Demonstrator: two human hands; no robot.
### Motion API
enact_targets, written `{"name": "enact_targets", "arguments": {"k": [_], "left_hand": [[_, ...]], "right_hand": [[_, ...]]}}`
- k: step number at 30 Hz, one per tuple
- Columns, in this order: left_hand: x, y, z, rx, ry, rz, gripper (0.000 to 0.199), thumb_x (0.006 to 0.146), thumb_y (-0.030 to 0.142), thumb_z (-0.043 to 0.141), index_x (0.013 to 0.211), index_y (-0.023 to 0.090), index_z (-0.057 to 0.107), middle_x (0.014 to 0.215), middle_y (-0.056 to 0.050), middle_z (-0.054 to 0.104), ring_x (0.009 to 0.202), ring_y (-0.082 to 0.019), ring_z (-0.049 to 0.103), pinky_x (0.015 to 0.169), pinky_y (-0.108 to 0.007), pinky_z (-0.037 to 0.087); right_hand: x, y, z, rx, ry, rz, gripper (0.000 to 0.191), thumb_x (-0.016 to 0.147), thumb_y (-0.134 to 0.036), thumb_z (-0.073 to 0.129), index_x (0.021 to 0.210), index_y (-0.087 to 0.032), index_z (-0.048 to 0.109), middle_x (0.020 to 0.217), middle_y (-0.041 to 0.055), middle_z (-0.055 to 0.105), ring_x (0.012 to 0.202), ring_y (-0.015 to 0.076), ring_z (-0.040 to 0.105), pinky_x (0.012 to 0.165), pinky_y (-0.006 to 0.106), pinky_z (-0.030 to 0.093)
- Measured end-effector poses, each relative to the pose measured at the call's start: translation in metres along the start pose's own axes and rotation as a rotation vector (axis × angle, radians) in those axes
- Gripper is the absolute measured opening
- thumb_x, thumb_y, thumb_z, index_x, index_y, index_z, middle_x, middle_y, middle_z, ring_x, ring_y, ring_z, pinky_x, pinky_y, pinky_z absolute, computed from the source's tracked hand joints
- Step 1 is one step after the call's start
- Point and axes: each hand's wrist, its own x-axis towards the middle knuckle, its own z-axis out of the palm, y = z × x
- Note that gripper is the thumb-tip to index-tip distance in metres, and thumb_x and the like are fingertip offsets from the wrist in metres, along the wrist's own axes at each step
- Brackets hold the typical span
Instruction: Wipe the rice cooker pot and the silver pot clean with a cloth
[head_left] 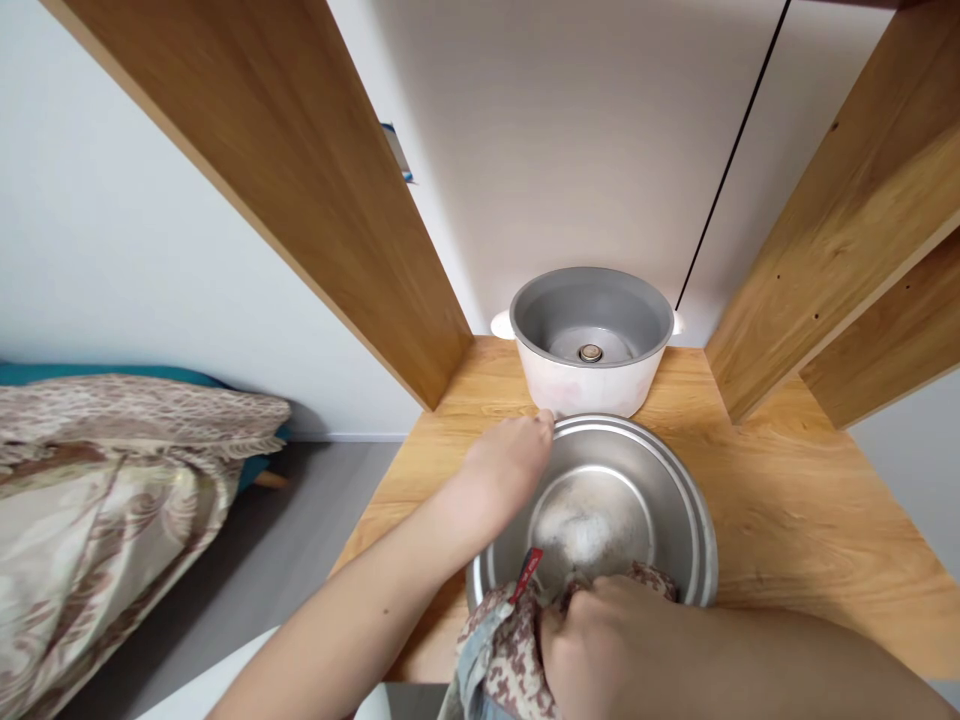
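Note:
My left hand (514, 455) grips the far-left rim of a round silver metal basin (679, 505) with its fingers closed over the edge. At the basin's near side, my right hand (600, 640) is closed on a brown-and-cream patterned cloth (506, 655) with grey-blue edging and a small red tag. Part of the cloth lies over the basin's near rim, and part hangs toward the table's front edge. Dull, stained marks show on the basin's round middle. Directly behind stands a white rice cooker body (592, 385), lidless, its grey inside showing a round metal button at the bottom.
Everything stands on a wooden table (787, 520). Wooden posts rise at the left (300, 200) and right (840, 220), with a pale panel (570, 150) behind. Left of the table, a bed's patterned cover (127, 540) hangs over the grey floor (300, 530).

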Motion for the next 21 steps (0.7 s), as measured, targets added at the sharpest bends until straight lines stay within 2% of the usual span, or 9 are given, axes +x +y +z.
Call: {"name": "enact_targets", "arguments": {"k": [6,11,16,21], "left_hand": [[-0.001,-0.002,0.003,-0.070,0.076,0.002,0.043,0.104,-0.004,0.058,0.142,0.008,0.073,0.120,-0.023,0.090,0.121,-0.037,0.090,0.104,-0.042,0.068],[-0.002,0.000,-0.002,-0.024,0.031,0.010,0.045,0.106,-0.004,0.058,0.148,0.006,0.070,0.127,-0.027,0.089,0.125,-0.037,0.090,0.109,-0.046,0.069],[-0.001,0.000,0.001,-0.027,0.047,0.004,0.045,0.107,-0.004,0.058,0.149,0.006,0.071,0.132,-0.026,0.089,0.130,-0.038,0.088,0.111,-0.044,0.069],[0.005,-0.003,0.007,-0.091,0.082,0.000,0.040,0.105,-0.001,0.062,0.143,0.010,0.073,0.126,-0.023,0.090,0.127,-0.038,0.089,0.107,-0.041,0.068]], "right_hand": [[0.003,-0.001,0.002,-0.042,-0.002,0.005,0.038,0.109,-0.048,0.082,0.128,-0.015,0.087,0.116,0.0149,0.090,0.083,0.0279,0.084,0.065,0.036,0.053],[0.004,-0.007,-0.006,-0.100,-0.026,0.044,0.045,0.108,-0.053,0.083,0.123,-0.010,0.088,0.104,0.0176,0.090,0.079,0.0308,0.084,0.064,0.037,0.054],[-0.002,-0.005,-0.014,-0.030,0.019,0.016,0.039,0.109,-0.047,0.082,0.127,-0.013,0.087,0.117,0.0145,0.091,0.084,0.0274,0.083,0.064,0.036,0.050],[-0.001,-0.002,-0.007,-0.018,0.025,0.008,0.041,0.110,-0.049,0.082,0.124,-0.011,0.088,0.114,0.0155,0.091,0.081,0.0284,0.081,0.064,0.038,0.050]]}}
